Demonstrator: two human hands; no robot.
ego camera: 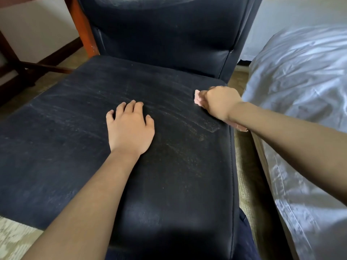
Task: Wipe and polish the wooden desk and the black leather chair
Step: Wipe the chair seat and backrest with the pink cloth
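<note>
Plainly, the black leather chair [169, 184] fills most of the head view, its wide seat running toward the camera and its padded backrest [169, 30] rising at the top. The left hand [130, 126] lies palm down near the middle of the seat, fingers relaxed and slightly spread, holding nothing. The right hand [219, 102] is at the seat's far right edge, its fingers curled tight round a pink cloth [197, 97] that presses on the leather; another bit of the cloth peeks out under the wrist. Pale dusty streaks [187, 117] cross the leather between the two hands, which are well apart. A bed [300, 81] with rumpled white sheets stands just beside the chair on the right, over patterned beige carpet [244, 166]. An orange-brown wooden counter leg [82, 25] slants behind the chair's upper left corner.
</note>
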